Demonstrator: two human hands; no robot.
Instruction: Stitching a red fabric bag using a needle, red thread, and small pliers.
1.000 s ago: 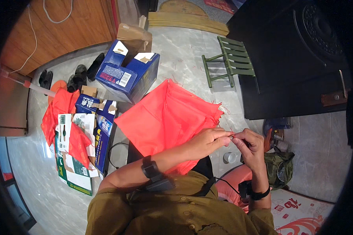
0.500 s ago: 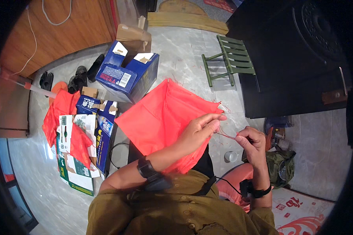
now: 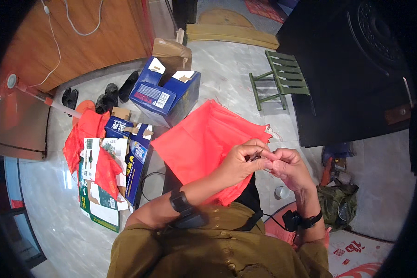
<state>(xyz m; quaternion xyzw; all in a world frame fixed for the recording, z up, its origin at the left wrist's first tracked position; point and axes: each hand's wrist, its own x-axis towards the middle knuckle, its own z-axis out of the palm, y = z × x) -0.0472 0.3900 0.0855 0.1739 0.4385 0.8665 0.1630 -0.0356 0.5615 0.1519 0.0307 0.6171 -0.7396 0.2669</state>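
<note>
Red cloth [image 3: 194, 143] is draped beneath and left of the hands, partly covered by the left one. Blue carton [image 3: 143, 95] is parked beyond the hands, well left. Green folding stool [image 3: 289, 76] is set well beyond them. Left hand [image 3: 242, 162] and right hand [image 3: 292, 172]: fingers curled, tips brought together; whether anything's pinched can't be told. White cup [image 3: 281, 192] is seen below the right hand.

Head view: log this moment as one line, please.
left hand: curled, touching right | right hand: pinched, touching left | grip contents: hidden | red cloth: partly behind left hand | green stool: on floor
</note>
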